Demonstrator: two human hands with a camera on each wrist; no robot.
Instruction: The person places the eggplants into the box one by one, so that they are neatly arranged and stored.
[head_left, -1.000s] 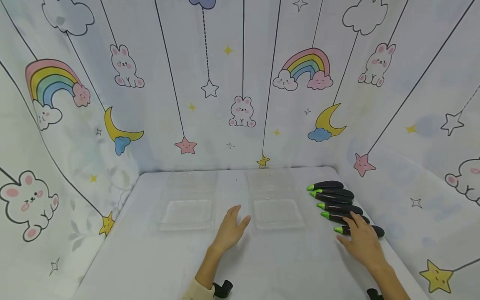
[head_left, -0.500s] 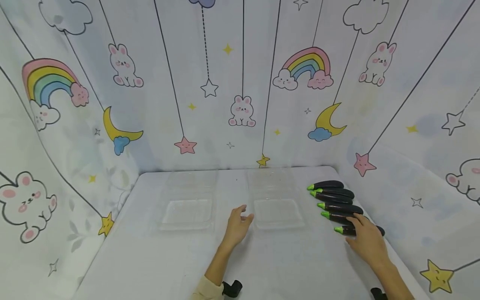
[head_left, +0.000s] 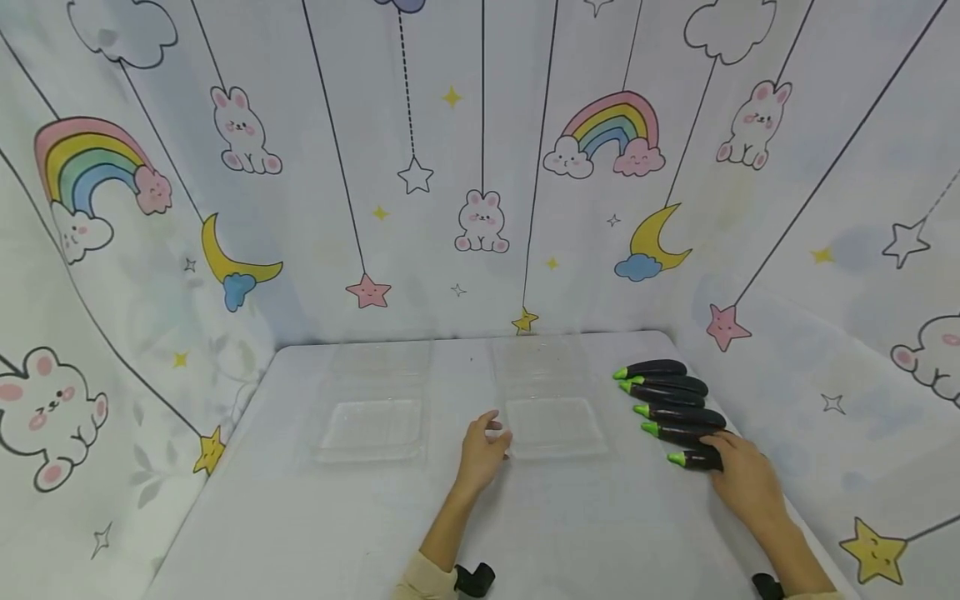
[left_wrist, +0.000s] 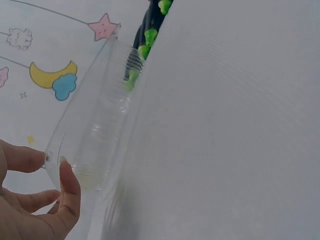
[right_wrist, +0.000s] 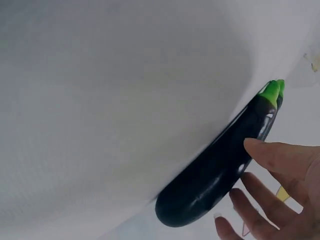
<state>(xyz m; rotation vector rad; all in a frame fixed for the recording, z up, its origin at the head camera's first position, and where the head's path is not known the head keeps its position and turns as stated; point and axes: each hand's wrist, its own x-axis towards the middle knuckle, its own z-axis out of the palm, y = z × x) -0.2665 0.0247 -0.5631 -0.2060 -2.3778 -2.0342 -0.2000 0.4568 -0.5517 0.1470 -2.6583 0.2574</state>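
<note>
At the right edge of the table, the person's right hand (head_left: pixel 746 479) holds the nearest eggplant (head_left: pixel 693 460), dark with a green stem end. In the right wrist view the thumb lies across that eggplant (right_wrist: pixel 215 165), the other fingers along its far side. The left hand (head_left: pixel 482 454) is at the left edge of the right-hand clear plastic box (head_left: pixel 555 427). Seen from the left wrist, its thumb and a finger pinch the edge of the box (left_wrist: pixel 95 130).
Several more eggplants (head_left: pixel 667 392) lie in a row behind the held one. Left of the left hand stands a second clear box (head_left: pixel 375 429), its lid raised at the back. A patterned cloth (head_left: pixel 322 208) hangs behind the white table (head_left: pixel 300 517).
The left hand has moved right to the right box, its fingers curling in at the edge. The right hand has shifted right along the nearest eggplant and closed around it.
</note>
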